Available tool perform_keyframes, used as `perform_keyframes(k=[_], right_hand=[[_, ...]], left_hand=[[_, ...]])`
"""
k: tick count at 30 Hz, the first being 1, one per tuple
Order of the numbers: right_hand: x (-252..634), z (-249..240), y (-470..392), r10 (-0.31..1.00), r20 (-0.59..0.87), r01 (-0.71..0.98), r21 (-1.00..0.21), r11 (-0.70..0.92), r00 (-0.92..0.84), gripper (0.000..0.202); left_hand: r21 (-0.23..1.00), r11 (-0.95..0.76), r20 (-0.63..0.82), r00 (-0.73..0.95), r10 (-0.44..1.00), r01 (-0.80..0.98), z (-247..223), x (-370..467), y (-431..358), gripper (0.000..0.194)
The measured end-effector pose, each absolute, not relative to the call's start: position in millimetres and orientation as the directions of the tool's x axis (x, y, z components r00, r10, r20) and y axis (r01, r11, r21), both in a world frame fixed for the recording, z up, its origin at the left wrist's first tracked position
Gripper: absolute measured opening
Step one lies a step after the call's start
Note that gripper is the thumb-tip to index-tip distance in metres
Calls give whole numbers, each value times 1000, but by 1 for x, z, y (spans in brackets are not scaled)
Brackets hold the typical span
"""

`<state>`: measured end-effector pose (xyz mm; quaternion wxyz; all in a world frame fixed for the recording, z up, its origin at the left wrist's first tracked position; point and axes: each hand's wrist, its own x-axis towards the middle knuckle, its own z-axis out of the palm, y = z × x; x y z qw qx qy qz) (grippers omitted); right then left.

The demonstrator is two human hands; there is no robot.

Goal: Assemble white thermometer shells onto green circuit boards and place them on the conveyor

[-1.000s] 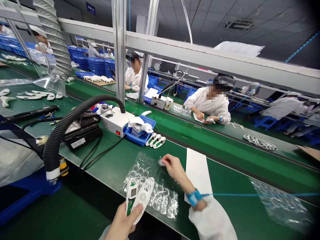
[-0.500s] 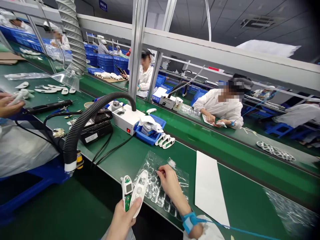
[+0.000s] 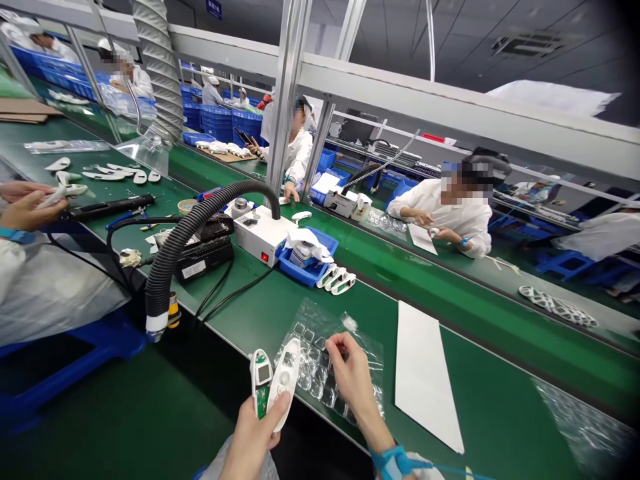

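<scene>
My left hand is closed round two long white housing halves, held side by side in front of the bench edge. One housing half carries a green circuit board with a small dark screen; the other, a plain white shell, is pressed under my thumb. Over a clear plastic sheet with rows of small clear squares, my right hand has thumb and forefinger pinched together. Whatever is between those fingertips, if anything, is too small to make out. A blue strap circles my right wrist.
A white board lies right of the sheet. Beyond stand a blue tray, several white housings with boards, a white box and a black hose. Co-workers sit left and across the green belt.
The view has shifted slightly, moving the bench right in the picture. My right hand stays pinched over the sheet, and my left still holds both halves. A co-worker's hand now reaches the belt.
</scene>
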<state>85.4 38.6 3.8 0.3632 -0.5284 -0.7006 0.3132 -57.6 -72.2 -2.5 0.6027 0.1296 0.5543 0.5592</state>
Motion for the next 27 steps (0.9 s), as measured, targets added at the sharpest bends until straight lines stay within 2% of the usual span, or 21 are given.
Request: perform_keyframes(k=[4, 11, 16, 25, 27], right_hand=[[74, 27, 18, 953, 105, 384, -898, 214, -284, 21], [67, 27, 9, 932, 86, 508, -819, 267, -352, 20], [68, 27, 12, 941, 55, 522, -820, 234, -334, 20], [67, 15, 5, 967, -19, 308, -949, 62, -253, 21], [65, 9, 2, 966, -50, 241, -970, 13, -255, 22]], left_hand=[[783, 333, -512, -240, 825, -526, -2, -55, -73, 53], [804, 377, -528, -261, 808, -460, -23, -46, -72, 59], [834, 378, -504, -277, 818, -401, -32, -43, -72, 58], [817, 431, -546, -274, 792, -383, -28, -41, -75, 64], [838, 414, -518, -281, 808, -354, -25, -41, -76, 62]])
